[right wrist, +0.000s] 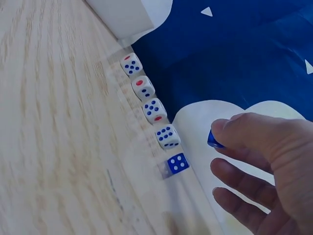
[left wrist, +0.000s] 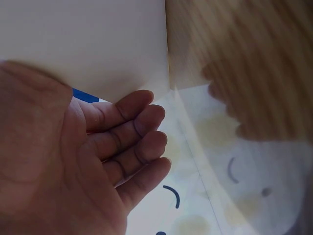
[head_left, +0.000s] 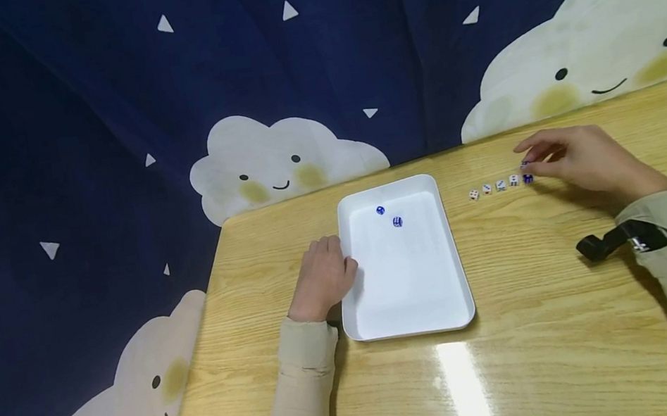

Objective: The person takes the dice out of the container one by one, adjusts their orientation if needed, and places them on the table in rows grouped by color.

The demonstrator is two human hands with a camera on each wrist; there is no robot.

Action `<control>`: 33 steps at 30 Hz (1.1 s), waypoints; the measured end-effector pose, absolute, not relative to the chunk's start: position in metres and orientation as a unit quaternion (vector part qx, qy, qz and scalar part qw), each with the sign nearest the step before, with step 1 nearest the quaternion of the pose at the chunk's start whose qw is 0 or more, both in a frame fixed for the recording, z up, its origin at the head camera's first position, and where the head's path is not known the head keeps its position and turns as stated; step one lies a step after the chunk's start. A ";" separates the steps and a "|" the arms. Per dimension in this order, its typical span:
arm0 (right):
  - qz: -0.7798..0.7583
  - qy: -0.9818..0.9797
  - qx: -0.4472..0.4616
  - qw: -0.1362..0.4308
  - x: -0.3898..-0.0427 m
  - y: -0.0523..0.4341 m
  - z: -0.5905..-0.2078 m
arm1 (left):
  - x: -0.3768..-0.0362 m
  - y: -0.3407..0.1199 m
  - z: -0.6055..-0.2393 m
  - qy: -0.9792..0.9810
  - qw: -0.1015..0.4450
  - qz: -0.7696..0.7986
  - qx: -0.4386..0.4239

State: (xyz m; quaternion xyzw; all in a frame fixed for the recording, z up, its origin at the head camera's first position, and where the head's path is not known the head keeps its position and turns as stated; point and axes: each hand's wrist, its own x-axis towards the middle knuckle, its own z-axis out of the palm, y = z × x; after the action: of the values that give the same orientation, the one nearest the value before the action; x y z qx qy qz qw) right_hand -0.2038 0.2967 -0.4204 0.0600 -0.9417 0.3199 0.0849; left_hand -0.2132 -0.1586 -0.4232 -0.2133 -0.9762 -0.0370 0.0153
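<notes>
My left hand [head_left: 323,273] holds the left side of a white tray [head_left: 414,328], its thumb over the rim and its loosely bent fingers outside the wall. Two blue dice lie inside the tray: a smaller one [head_left: 380,210] and a larger one [head_left: 397,222]. My right hand [head_left: 586,162] pinches another blue die [right wrist: 213,140] between thumb and index finger, above the table. Below it a row stands on the wood: several white dice [right wrist: 154,111] with blue and red pips, then a blue die [right wrist: 178,163] at the right end.
The wooden table [head_left: 552,348] ends at a dark blue curtain [head_left: 288,65] with cloud shapes, close behind the dice row. A black strap with a camera [head_left: 626,239] sits on my right wrist.
</notes>
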 end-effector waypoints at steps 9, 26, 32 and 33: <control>0.310 -0.947 0.048 0.072 -0.204 0.305 -0.423 | -0.214 -0.159 -0.423 -0.975 0.018 -0.033 -0.219; 0.289 -0.955 0.039 0.054 -0.206 0.312 -0.428 | -0.213 -0.159 -0.423 -0.975 0.022 -0.035 -0.219; 0.283 -0.956 0.049 0.059 -0.206 0.313 -0.430 | -0.213 -0.159 -0.425 -0.975 0.021 -0.038 -0.217; 0.283 -0.956 0.051 0.061 -0.206 0.313 -0.430 | -0.214 -0.159 -0.425 -0.975 0.021 -0.038 -0.217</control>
State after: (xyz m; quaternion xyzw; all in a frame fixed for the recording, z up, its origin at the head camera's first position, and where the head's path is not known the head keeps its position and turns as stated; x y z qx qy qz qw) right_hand -0.2060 0.3128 -0.4301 0.0511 -0.9558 0.2828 0.0613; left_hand -0.2137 -0.1593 -0.4252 -0.2167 -0.9753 -0.0385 0.0209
